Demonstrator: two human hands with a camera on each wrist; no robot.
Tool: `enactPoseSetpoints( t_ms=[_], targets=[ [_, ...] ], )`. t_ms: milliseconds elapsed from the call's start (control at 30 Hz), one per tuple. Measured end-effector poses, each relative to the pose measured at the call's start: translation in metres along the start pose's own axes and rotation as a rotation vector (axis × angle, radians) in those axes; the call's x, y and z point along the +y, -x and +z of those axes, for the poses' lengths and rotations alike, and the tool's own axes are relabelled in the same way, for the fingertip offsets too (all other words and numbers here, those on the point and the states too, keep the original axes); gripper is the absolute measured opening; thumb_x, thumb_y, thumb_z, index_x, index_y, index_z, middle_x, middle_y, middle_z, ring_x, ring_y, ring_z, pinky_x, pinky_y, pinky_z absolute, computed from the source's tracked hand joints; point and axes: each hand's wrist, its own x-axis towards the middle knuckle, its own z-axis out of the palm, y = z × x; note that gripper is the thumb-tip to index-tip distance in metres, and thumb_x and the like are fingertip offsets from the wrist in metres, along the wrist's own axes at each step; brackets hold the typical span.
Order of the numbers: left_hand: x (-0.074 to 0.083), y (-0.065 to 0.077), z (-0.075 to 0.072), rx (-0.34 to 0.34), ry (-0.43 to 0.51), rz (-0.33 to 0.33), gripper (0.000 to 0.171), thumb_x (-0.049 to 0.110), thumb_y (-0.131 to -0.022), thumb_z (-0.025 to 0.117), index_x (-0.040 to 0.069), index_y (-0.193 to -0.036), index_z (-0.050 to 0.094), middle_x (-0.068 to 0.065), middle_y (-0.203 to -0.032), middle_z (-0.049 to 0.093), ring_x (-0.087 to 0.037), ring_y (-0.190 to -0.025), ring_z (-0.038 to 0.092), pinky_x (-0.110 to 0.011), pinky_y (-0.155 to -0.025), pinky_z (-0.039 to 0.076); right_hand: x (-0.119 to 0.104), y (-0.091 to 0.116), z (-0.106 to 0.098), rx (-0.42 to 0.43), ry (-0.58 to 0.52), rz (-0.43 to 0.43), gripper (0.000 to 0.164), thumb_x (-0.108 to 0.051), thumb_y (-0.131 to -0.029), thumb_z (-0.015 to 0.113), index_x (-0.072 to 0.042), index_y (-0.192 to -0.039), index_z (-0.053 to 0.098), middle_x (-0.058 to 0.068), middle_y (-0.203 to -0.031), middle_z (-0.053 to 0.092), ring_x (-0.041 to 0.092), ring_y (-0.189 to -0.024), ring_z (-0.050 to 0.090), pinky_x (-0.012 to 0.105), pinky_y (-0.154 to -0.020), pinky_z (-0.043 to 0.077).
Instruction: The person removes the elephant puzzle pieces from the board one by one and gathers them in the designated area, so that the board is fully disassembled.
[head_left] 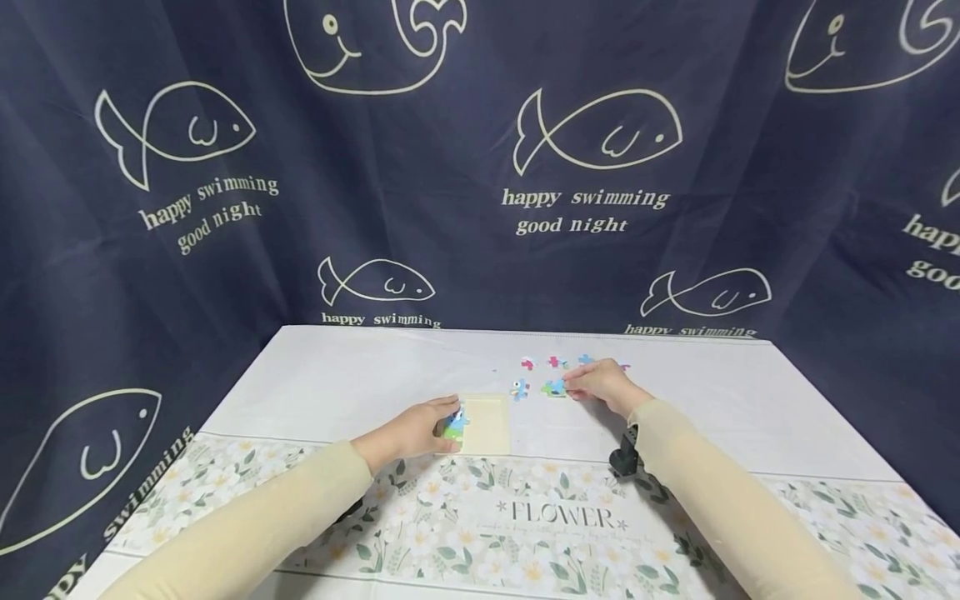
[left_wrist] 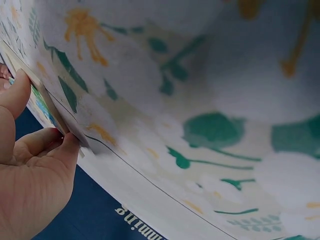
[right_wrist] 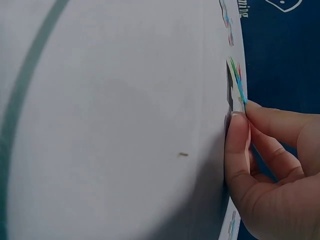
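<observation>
A shallow cream puzzle tray (head_left: 486,427) lies on the table with blue and green jigsaw pieces (head_left: 455,423) along its left side. My left hand (head_left: 411,428) grips that side, thumb at the near edge and fingers toward the far one, partly covering the pieces. In the left wrist view, thumb and fingers span the tray's rim (left_wrist: 56,109). Right of the tray, my right hand (head_left: 604,385) pinches a blue-and-green jigsaw piece (head_left: 554,387) between thumb and fingers. The right wrist view shows this piece (right_wrist: 237,82) edge-on, tilted up from the white surface.
A jigsaw piece with an eye (head_left: 519,389) lies between tray and right hand. Farther back are a pink piece (head_left: 528,363), a red one (head_left: 555,362) and a blue one (head_left: 586,359). A floral cloth band (head_left: 558,533) crosses the table's near part; a dark fish-print curtain (head_left: 480,275) hangs behind.
</observation>
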Motion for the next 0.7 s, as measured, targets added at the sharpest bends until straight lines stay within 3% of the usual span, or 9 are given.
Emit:
enactPoseSetpoints(
  t_ms=[533,700],
  targets=[
    [0.0036,0.0009,0.0015,0.003,0.004,-0.006,0.075,0.029,-0.085,0.073,-0.001,-0.145,0.040,-0.011,-0.158,0.030,-0.032,-0.145,0.029,-0.047,-0.120,0.026,0.0048,0.0064,-0.0035,-0.051,-0.064,-0.008,0.033,0.000,-0.090,0.064,0.016,-0.118,0.060,0.006,-0.090,0.075,0.003,-0.069,0.067,0.018,-0.070,0.059],
    [0.0032,0.0007,0.0020,0.010,0.002,-0.003,0.075,0.030,-0.085,0.073,-0.001,-0.145,0.040,-0.011,-0.158,0.030,-0.033,-0.145,0.029,-0.047,-0.120,0.026,0.0047,0.0073,-0.0051,-0.075,-0.059,-0.028,0.035,0.001,-0.090,0.064,0.016,-0.121,0.058,0.019,-0.107,0.071,0.004,-0.076,0.068,0.021,-0.079,0.059]
  ],
)
